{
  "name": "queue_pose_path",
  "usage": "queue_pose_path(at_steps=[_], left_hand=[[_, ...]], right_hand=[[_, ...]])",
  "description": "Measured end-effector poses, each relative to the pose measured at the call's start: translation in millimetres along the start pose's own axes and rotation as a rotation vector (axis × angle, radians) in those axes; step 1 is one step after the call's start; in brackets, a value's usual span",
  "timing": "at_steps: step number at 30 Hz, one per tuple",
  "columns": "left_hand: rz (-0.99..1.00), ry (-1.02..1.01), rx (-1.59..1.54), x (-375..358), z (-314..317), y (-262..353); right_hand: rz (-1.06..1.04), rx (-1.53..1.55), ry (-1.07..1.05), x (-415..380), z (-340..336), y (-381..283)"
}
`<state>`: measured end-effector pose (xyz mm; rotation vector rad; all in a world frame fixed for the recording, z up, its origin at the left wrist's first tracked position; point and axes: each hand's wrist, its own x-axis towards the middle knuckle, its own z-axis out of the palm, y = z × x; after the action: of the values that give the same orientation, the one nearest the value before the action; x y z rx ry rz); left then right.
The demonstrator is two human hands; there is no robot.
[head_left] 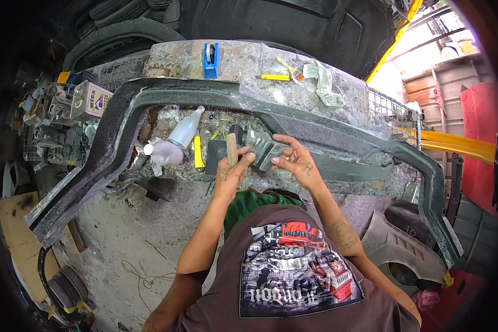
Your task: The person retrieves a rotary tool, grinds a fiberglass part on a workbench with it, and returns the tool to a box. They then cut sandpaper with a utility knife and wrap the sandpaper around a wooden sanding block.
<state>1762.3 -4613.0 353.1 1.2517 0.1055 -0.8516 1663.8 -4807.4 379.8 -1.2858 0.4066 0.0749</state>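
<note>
Between my two hands is a crinkled, shiny clear plastic piece (262,148) with dark parts showing through. My left hand (235,166) pinches its left side, with a flat wooden stick (232,148) standing up by the fingers. On the right side, my right hand (296,160) grips the plastic between thumb and fingers. A dark flat sheet (216,157) lies just left of my left hand, and a yellow cutter (198,154) is beside it. Behind the hands runs a long black carbon-like moulded part (193,96) across the bench.
Two bottles (187,128) (166,152) stand left of the cutter. At the bench's back are a blue tape dispenser (211,61), a yellow knife (275,77), a brush (291,70) and crumpled plastic (325,84). A metal can (89,99) is at the left.
</note>
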Motion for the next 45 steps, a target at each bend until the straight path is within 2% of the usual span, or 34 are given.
queue_pose_path(at_steps=[4,6,7,9,13,14,16,17,19,20,21,22,23,24,25,27,28,29,31,33,34,36,37,39,41,43,44,45], left_hand=[[0.069,0.018,0.085,4,6,-1],[0.398,0.117,0.602,6,9,5],[0.399,0.115,0.602,6,11,4],[0.650,0.011,0.623,6,15,0],[0.803,-0.073,0.667,7,20,-3],[0.802,-0.086,0.665,4,20,-4],[0.341,0.029,0.582,-6,22,-1],[0.344,0.021,0.583,-7,22,-5],[0.375,0.035,0.541,-5,23,-8],[0.466,-0.004,0.483,-4,25,-10],[0.467,-0.010,0.482,-2,26,-9],[0.702,-0.062,0.580,2,25,-7],[0.937,-0.114,0.676,4,24,-5],[0.937,-0.114,0.676,4,22,-5],[0.951,-0.134,0.708,3,21,-5],[0.964,-0.155,0.736,3,20,-4],[0.985,-0.191,0.784,4,19,-4],[1.005,-0.227,0.834,4,18,-4],[0.962,-0.266,0.754,4,14,-2],[0.927,-0.292,0.664,4,11,7],[0.596,-0.211,0.606,-3,7,16],[0.289,-0.141,0.506,-4,-2,16],[0.286,-0.121,0.498,-3,-1,17],[0.155,-0.275,0.433,-2,9,24],[0.205,-0.251,0.505,-1,14,29],[0.228,-0.202,0.459,1,12,31],[0.227,-0.199,0.454,3,10,31],[0.264,-0.183,0.488,5,7,30]], right_hand=[[-0.026,0.066,-0.009,-3,8,-7],[0.115,0.496,-0.036,-5,9,-14],[0.114,0.496,-0.035,-3,9,-12],[0.206,0.178,0.126,3,5,1],[0.172,-0.013,0.143,6,-7,30],[0.107,0.037,0.177,6,-7,36],[0.039,0.085,0.218,5,-6,42],[0.031,0.087,0.247,5,-6,44],[0.015,0.093,0.283,5,-6,40],[0.070,0.132,0.257,3,-7,38],[0.128,0.169,0.229,0,-6,30],[0.127,0.168,0.233,-2,-6,22],[0.140,0.335,0.153,-4,-6,12],[0.152,0.503,0.071,-6,-6,4],[0.152,0.503,0.070,-8,-7,-1],[0.144,0.934,-0.149,-12,-12,-7],[0.162,0.805,-0.081,-12,-13,-3],[0.163,0.805,-0.080,-12,-11,-1],[0.137,0.363,0.085,-14,-5,-3],[0.116,0.275,0.094,-19,-8,-18],[0.099,0.192,0.098,-20,-11,-25],[0.037,0.102,0.030,-20,-12,-30],[-0.036,0.023,-0.027,-19,-10,-32],[-0.041,-0.021,-0.064,-16,-2,-37],[-0.047,-0.081,-0.099,-15,4,-40],[-0.102,-0.027,0.029,-14,10,-37],[-0.098,-0.031,0.026,-14,11,-33],[-0.020,-0.014,0.090,-15,11,-27]])
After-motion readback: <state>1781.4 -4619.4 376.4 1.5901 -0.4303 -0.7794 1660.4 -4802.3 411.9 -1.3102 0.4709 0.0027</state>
